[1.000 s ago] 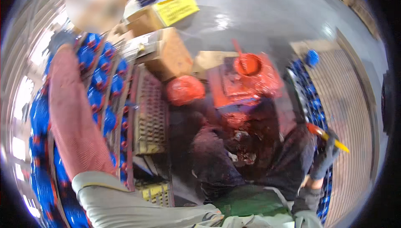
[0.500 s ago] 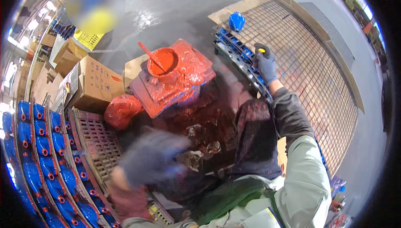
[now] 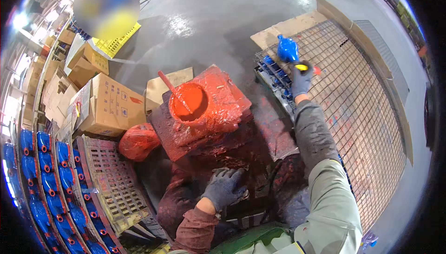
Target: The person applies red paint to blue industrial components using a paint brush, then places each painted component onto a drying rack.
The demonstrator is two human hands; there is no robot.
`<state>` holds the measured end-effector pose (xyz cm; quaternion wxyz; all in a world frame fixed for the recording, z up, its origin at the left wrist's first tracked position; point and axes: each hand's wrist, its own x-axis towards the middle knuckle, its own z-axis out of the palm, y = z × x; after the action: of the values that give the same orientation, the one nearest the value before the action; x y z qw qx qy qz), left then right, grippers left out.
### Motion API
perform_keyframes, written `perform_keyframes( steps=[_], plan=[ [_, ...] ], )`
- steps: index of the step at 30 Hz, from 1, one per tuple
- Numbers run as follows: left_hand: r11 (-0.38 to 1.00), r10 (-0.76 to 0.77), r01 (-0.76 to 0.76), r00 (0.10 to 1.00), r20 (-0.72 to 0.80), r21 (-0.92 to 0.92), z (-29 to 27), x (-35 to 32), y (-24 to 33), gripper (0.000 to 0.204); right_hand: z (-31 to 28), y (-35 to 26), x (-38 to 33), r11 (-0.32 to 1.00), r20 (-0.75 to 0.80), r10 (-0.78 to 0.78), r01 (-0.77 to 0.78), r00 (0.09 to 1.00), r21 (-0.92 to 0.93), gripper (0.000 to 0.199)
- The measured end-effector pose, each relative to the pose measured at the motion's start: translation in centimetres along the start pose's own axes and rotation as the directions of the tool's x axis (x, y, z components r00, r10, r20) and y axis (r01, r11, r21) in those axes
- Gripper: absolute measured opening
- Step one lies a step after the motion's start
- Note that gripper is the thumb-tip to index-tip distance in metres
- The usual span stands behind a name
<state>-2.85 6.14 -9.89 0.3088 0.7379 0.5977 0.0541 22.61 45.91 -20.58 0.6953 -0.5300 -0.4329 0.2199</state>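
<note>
In a dark glove, my right hand (image 3: 301, 83) reaches out over the near-left corner of the wire grid and is closed on a black and yellow handle (image 3: 302, 67); its kind is unclear. Against this handle lies the lower end of a blue, bottle-shaped casting (image 3: 287, 49), tilted above the grid corner. A small red patch shows just right of the fingers. Low in the middle, my left hand (image 3: 225, 188), gloved too, rests palm down by the paint-stained stand, fingers apart, holding nothing visible. Ahead of it stands a pot of red paint (image 3: 194, 103) with a red stick (image 3: 171, 85) leaning in it.
The pot sits on a paint-coated block (image 3: 223, 110); a red lump or bag (image 3: 138, 141) hangs at its left. Racks of blue castings with red rings (image 3: 65, 179) curve along the left, beside a slatted crate (image 3: 116, 175) and cardboard boxes (image 3: 114, 105). The wire grid (image 3: 353, 96) fills the right.
My left hand has moved right and settled from a blur. The blue casting, earlier apart from my right hand, now meets the handle and is tilted. The view has shifted.
</note>
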Motion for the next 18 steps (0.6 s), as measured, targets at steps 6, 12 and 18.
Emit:
perform_keyframes(
  steps=[6, 12, 18],
  plan=[
    [0.998, -0.057, 0.055, 0.994, 0.096, 0.021, 0.1, 0.2, 0.9, 0.062, -1.2, -2.2, 0.0, 0.966, 0.09, 0.014, 0.009, 0.996, -0.259, 0.03],
    [0.995, -0.097, 0.095, 0.993, 0.064, 0.035, 1.4, -1.0, -0.5, 0.063, -14.9, -8.2, -4.0, 0.969, 0.021, 0.006, -0.001, 1.0, -0.246, 0.026],
    [0.998, 0.02, -0.016, 0.998, -0.058, 0.068, 1.1, -1.8, 2.4, 0.055, -25.2, -23.4, -5.0, 0.66, 0.452, -0.27, 0.505, 0.85, -0.556, 0.024]
  ],
)
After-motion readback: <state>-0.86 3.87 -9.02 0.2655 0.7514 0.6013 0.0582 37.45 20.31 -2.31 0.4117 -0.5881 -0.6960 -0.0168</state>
